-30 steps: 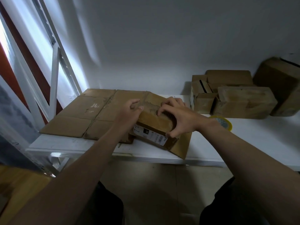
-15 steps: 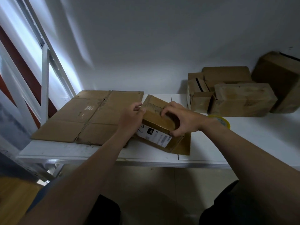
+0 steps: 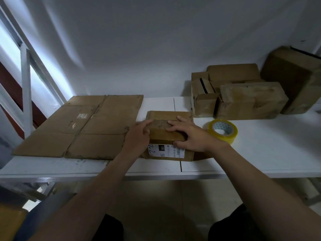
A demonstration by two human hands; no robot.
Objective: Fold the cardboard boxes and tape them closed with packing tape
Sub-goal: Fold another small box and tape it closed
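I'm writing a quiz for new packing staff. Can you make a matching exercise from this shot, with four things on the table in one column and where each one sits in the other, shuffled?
Things:
1. tape roll
2. flattened cardboard
3. labelled box
4. folded boxes

Places:
A. touched by the left hand and the right hand
B. lying flat on the left part of the table
C. back right, by the wall
D. just right of the right wrist

Pairs: 1-D, 2-B, 3-A, 4-C
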